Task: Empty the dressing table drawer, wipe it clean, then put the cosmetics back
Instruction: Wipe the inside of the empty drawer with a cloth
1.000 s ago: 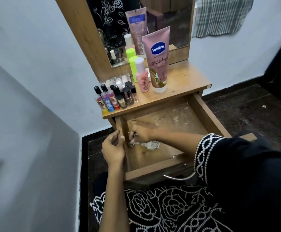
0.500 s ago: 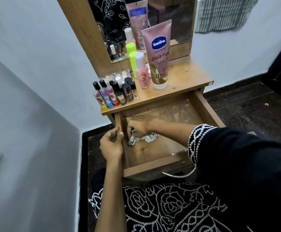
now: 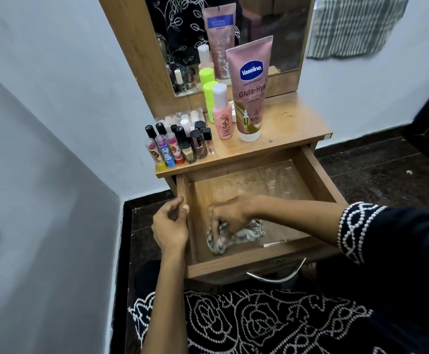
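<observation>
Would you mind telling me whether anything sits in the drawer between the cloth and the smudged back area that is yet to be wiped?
Nothing visible does. The right hand grips the cloth near the front of the drawer, and the floor behind it lies bare.

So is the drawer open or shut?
Open. The drawer is pulled out from under the tabletop, so its wooden floor shows, and the right hand is inside it with a cloth.
</observation>
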`<state>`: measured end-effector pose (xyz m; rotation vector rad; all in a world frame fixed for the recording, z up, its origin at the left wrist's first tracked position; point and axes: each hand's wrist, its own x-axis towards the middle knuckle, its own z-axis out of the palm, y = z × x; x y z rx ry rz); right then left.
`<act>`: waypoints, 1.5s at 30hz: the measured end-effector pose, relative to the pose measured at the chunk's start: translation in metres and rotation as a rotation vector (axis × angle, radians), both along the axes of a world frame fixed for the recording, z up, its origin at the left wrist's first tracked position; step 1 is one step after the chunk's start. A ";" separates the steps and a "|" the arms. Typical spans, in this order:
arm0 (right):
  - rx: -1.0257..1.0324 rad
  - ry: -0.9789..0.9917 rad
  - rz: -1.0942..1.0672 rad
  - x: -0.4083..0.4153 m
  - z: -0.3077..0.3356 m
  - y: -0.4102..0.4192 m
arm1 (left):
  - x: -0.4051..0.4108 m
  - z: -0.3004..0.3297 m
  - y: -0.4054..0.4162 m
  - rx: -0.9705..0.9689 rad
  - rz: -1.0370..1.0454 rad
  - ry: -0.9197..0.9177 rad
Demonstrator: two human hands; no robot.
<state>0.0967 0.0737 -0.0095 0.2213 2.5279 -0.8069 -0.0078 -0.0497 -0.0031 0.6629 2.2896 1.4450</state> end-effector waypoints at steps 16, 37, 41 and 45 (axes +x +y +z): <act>0.176 0.060 0.054 0.021 0.011 -0.011 | 0.000 -0.004 0.000 -0.005 0.035 0.017; 0.489 0.035 -0.967 -0.062 -0.001 -0.009 | 0.004 0.005 0.001 -0.063 0.015 0.072; 0.454 -0.047 -0.719 -0.031 -0.002 -0.019 | 0.006 0.003 0.000 -0.081 0.035 0.103; 0.357 -0.032 -0.538 0.001 0.001 -0.012 | 0.007 0.002 0.001 -0.095 0.053 0.101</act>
